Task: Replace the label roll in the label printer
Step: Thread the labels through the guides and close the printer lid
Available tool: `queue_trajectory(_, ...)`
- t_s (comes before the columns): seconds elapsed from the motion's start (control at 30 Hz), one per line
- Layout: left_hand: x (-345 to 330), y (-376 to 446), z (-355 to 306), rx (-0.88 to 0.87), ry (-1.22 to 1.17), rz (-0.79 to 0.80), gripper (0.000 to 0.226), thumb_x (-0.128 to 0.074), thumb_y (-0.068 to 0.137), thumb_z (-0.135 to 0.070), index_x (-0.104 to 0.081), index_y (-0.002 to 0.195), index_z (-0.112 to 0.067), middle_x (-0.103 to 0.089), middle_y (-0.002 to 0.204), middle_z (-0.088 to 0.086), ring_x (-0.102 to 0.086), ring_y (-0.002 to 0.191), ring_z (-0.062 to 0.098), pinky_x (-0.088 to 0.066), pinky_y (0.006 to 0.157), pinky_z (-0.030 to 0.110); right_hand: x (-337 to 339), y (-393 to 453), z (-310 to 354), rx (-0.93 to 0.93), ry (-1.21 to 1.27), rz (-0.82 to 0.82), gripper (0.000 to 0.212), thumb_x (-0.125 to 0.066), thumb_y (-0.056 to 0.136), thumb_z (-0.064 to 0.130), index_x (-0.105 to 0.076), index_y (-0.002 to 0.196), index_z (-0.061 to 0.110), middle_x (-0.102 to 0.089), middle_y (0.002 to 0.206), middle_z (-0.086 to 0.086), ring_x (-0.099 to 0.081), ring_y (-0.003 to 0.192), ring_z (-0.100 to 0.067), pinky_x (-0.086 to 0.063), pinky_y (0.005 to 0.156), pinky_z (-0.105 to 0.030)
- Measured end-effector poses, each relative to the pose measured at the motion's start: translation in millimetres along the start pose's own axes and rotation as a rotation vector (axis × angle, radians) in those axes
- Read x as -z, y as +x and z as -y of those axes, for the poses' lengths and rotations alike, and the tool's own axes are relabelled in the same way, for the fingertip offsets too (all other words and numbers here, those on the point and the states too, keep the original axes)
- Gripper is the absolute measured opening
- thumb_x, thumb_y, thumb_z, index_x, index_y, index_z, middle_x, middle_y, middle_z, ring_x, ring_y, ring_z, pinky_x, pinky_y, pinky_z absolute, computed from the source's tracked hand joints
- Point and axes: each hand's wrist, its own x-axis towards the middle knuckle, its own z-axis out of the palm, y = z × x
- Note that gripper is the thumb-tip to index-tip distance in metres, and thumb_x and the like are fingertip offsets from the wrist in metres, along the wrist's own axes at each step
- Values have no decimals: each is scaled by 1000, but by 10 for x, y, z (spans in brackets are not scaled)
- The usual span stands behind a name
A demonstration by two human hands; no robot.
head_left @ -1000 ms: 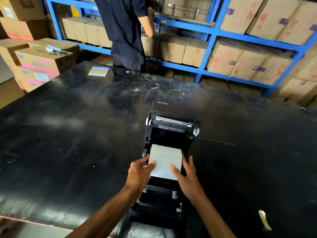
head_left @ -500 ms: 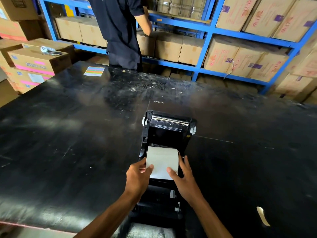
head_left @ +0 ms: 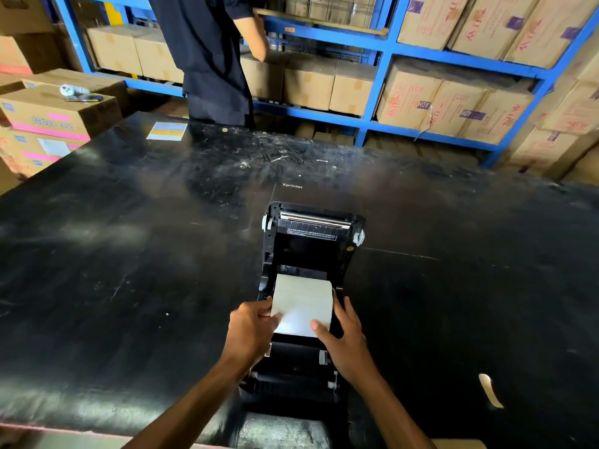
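Printer (head_left: 311,254) stands open on the black desk (head_left: 129,254), lid thrown back away from the worker. The white roll (head_left: 303,303) sits in the bay at mid-body, its loose leading sheet drawn toward the worker over the front of the bay.

Left hand (head_left: 251,328): thumb pressed on the sheet's left edge, other fingers curled at the roll's left side; grasping the sheet. Right hand (head_left: 343,332): thumb tip flat on the sheet's lower right corner, fingers (head_left: 348,307) spread along the roll's right side, steadying rather than clenching.

Assessment: the step in hand appears to be seating the roll and squaring the lead sheet. Whether the roll is fully down between its holders cannot be told; the hands cover the sides.

Recommended practice:
- Keep both thumbs level so the sheet pulls straight, not skewed.
- Centre the sheet between the white guide tabs (head_left: 322,357) ahead of the bay.
- Bring the sheet's edge past the front roller before the lid is shut.
- Keep the sheet flat; a crease would likely cause a jam.

A second person (head_left: 210,59) works at the blue shelving (head_left: 382,69) beyond, well apart from the printer.
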Motion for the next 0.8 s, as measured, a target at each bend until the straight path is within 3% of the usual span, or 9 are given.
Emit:
queue_trajectory(0.1,72,63,34,-50,91,32,18,-74,81,-18,-76,99,-13,-73,81,-9,-62,68,-7,-45,61,3,-16,-18,42,-14,-5,-114,62,-64,85,40,-40,141,31,-22,158,-2,-19,145,-24,-21,117,-50)
queue_trajectory(0.2,103,72,61,-90,148,3,8,-77,78,-21,-70,76,-18,-64,69,-13,-62,68,4,-44,60,11,-35,-48,74,7,60,-317,27,-71,81,29,-71,103,13,-50,136,-2,-39,130,-22,-32,110,-44)
queue_trajectory(0.27,99,65,82,-91,173,-15,20,-78,77,-23,-62,67,-19,-62,64,-11,-60,65,10,-47,60,22,-44,-83,82,13,75,-390,18,-74,79,25,-70,74,7,-58,122,-2,-46,122,-21,-34,106,-46)
queue_trajectory(0.33,101,68,85,-86,195,-25,23,-78,76,-26,-60,65,-18,-62,64,-7,-60,63,11,-48,60,28,-58,-107,86,3,79,-418,24,-75,79,22,-65,64,5,-62,117,-6,-50,117,-22,-35,104,-47)
queue_trajectory(0.47,92,52,98,-103,186,-37,30,-78,77,-26,-54,58,-24,-60,61,-8,-57,59,6,-43,55,24,-96,-146,87,36,31,-477,24,-75,77,18,-62,60,7,-63,108,-3,-52,109,-21,-37,100,-45)
queue_trajectory(0.6,97,32,99,-89,189,-33,30,-78,77,-28,-54,59,-26,-63,63,-7,-62,62,13,-51,60,31,-89,-166,70,56,-3,-490,24,-76,77,16,-62,61,4,-57,99,5,-51,104,-17,-39,98,-46)
queue_trajectory(0.8,107,60,84,-62,209,2,29,-76,77,-32,-58,57,-25,-65,62,-9,-64,63,12,-53,61,31,-58,-188,55,18,-16,-426,21,-74,78,20,-67,64,5,-60,108,2,-48,109,-14,-35,102,-44)
